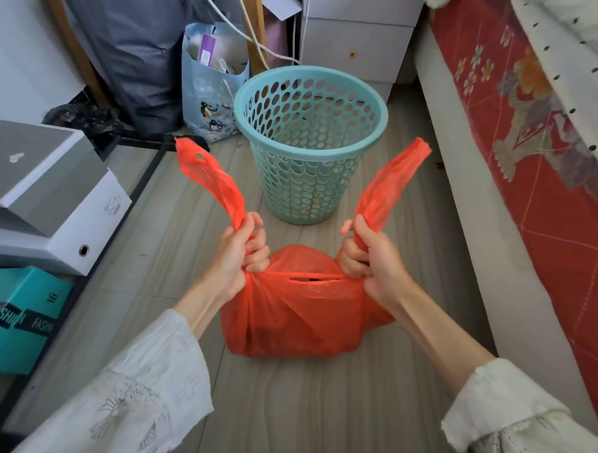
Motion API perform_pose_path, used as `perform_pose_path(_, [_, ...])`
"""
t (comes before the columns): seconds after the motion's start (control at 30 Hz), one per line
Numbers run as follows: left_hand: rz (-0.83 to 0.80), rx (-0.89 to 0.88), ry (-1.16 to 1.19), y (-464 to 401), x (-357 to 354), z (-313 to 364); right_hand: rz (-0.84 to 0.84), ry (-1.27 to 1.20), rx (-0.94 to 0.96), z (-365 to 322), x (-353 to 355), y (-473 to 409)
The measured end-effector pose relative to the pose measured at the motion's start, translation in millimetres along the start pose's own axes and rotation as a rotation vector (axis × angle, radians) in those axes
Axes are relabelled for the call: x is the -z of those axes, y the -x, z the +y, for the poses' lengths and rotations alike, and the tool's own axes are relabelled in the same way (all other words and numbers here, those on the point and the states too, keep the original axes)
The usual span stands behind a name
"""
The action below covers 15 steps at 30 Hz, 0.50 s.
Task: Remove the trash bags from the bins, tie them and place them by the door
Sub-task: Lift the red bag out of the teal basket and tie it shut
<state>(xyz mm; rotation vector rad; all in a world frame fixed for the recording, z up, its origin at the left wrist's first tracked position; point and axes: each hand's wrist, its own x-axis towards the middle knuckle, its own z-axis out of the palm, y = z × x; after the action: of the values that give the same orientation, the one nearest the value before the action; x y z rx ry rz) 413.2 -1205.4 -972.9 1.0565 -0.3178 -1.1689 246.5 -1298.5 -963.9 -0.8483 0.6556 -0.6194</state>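
Red trash bag point(297, 315) handles gripped by both hands point(236, 254), point(371, 260); teal box point(16, 316) reads "FASHION"

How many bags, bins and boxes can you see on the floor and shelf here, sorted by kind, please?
Bags: 3, the red trash bag, the grey bag and the blue penguin bag
Bins: 1, the teal bin
Boxes: 2, the white box and the teal box
Total: 6
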Motion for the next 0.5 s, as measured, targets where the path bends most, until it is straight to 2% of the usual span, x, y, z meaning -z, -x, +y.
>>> perform_pose_path(0.13, [0.014, 0.121, 0.091, -0.8, -1.1, 1.2, 0.054, 0.080, -0.147, -1.3, 4.7, 2.5])
perform_pose_path(0.23, [0.031, 0.142, 0.152, 0.5, 2.5, 1.3, 0.083, 0.068, -0.255, -0.7, 8.3, 2.9])
perform_pose_path(0.37, [0.032, 0.137, 0.021, 1.8, 3.4, -5.2, 0.107, 0.196, -0.262, 9.8, 6.2, 2.7])
perform_pose_path(0.5, [0.046, 0.050, -0.135, 3.4, 2.5, -12.0, 0.085, 0.324, -0.232, 15.1, 5.5, 5.5])
